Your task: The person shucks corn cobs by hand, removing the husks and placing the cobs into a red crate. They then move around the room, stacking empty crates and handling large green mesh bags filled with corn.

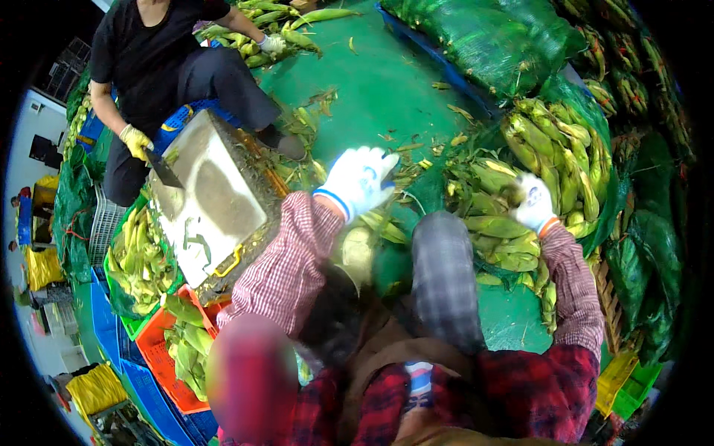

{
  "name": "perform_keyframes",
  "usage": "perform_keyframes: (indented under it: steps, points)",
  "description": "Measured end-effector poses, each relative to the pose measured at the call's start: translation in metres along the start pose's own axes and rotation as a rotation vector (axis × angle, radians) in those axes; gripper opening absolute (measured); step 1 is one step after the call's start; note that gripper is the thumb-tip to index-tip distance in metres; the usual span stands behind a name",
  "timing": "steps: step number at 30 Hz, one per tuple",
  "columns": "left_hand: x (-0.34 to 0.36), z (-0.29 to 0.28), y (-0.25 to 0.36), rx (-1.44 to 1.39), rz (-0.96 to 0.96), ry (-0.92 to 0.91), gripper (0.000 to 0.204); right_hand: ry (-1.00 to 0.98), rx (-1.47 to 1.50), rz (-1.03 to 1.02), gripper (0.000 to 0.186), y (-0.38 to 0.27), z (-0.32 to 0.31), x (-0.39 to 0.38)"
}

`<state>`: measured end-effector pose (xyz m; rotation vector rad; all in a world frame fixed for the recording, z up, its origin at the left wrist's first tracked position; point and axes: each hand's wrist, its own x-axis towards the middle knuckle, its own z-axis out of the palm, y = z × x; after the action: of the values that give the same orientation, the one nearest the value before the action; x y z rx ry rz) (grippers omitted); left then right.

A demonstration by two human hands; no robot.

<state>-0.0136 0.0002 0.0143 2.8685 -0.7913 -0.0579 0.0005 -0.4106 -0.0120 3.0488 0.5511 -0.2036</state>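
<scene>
My left hand (358, 182), in a white glove with a blue-edged cuff, is held over the floor in front of my knees. Its fingers are stretched out and apart, with nothing in them. Further right, my right hand (537, 205), in a white glove with an orange-edged cuff, is closed around the end of an ear of corn (515, 195). That ear is partly hidden by the fingers. Husked-on green corn ears (502, 229) lie heaped under and beside this hand, spilling from a green net bag (606, 160).
Across from me on the left, a person holds a cleaver (165, 171) over a white-topped block (223, 186). An orange crate (167, 353) and a green crate (141, 267) hold corn. Full net sacks (483, 44) lie at the far right. Husk scraps litter the green floor (372, 82).
</scene>
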Motion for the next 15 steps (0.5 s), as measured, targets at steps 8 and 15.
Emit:
perform_keyframes:
  steps: [8,15]
  points:
    - [-0.004,-0.042,0.04,-0.23,0.064,0.654,0.097,0.648,0.864,-0.137,0.035,-0.13,-0.11,-0.002]
    - [-0.044,-0.067,0.013,0.026,-0.202,0.713,0.086,0.413,1.758,-0.055,0.04,-0.194,-0.101,0.017]
